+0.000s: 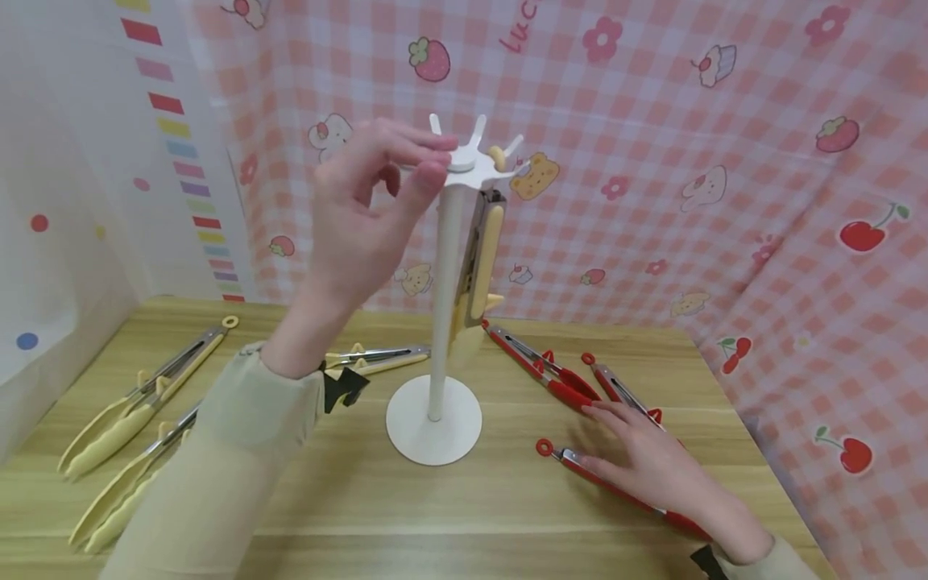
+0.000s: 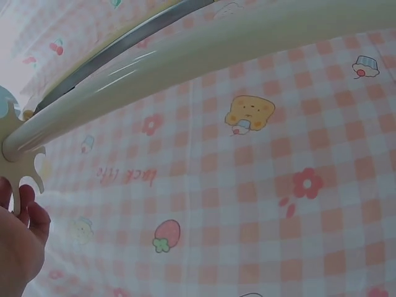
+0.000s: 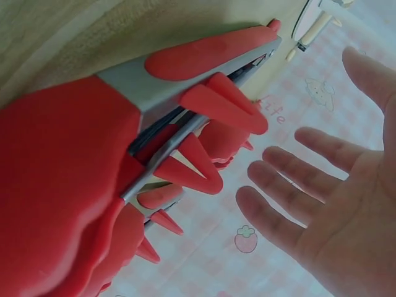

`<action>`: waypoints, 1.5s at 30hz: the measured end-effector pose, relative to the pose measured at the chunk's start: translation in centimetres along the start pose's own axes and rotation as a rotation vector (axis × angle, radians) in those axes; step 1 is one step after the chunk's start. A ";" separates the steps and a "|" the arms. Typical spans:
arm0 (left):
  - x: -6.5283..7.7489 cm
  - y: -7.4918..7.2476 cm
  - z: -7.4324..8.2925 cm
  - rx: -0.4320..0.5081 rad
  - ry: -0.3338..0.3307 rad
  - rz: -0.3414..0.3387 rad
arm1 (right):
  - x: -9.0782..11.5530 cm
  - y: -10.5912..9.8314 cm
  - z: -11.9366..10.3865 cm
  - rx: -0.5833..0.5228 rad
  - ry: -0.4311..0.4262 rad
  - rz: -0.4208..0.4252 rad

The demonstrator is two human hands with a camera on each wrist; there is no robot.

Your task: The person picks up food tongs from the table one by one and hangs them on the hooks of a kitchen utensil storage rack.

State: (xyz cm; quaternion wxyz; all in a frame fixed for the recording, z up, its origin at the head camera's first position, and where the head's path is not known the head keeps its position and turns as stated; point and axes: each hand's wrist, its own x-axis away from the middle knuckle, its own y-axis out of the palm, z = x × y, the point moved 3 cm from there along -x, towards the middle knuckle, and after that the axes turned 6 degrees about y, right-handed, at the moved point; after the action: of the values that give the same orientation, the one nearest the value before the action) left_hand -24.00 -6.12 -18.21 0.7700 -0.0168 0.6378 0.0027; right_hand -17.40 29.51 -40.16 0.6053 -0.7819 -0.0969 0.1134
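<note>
A pink checked cloth (image 1: 652, 225) stands along the back and right edges of the wood-grained desk (image 1: 406, 515). The white stand (image 1: 441, 306) rises upright from a round base near the middle of the desk, with prongs fanned round its top. One pair of yellow tongs (image 1: 489, 258) hangs from it, heads down, on the side toward the right edge. Two more yellow pairs slant near the left edge, and another lies behind the stand toward the back edge, partly hidden by a sleeve. Right of the stand lie three pairs of red tongs: a back pair (image 1: 545, 369), a middle pair (image 1: 616, 388) and a front pair (image 1: 615, 488).

The left hand (image 1: 355, 225) is up at the stand's top, thumb and fingers pinching a prong. The right hand (image 1: 656, 467) has its fingers spread, almost straight, and holds nothing; its wrist view shows it apart from the red tongs. What counts most, I judge, is that the front pair lies just under the right hand, clearly the nearer one, its long axis slanting from near the stand's base toward the right edge.

The red tongs have metal arms, red grips, scalloped heads and small triangular tabs. Smallest are the end rings; the front pair's points toward the stand.
</note>
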 end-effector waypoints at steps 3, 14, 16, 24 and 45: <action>0.1 0.2 0.0 -0.017 0.003 0.008 | 0.2 0.1 0.2 0.012 0.000 -0.041; 0.2 0.4 0.2 -0.074 -0.001 0.062 | 0.6 1.2 0.9 0.059 0.003 -0.204; 0.2 0.5 0.3 -0.098 -0.003 0.075 | 0.6 1.3 1.0 0.062 0.010 -0.219; 0.3 0.6 0.6 -0.154 -0.002 0.090 | 0.4 1.7 1.0 0.090 0.066 -0.266; 0.4 0.6 0.7 -0.187 0.038 0.057 | 0.5 1.9 0.1 0.118 0.013 -0.133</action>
State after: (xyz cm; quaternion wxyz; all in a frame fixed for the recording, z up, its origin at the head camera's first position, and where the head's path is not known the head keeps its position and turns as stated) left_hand -23.25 -5.49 -18.48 0.7524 -0.0704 0.6495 0.0838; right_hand -16.91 29.33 -42.03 0.6571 -0.7375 -0.1379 0.0732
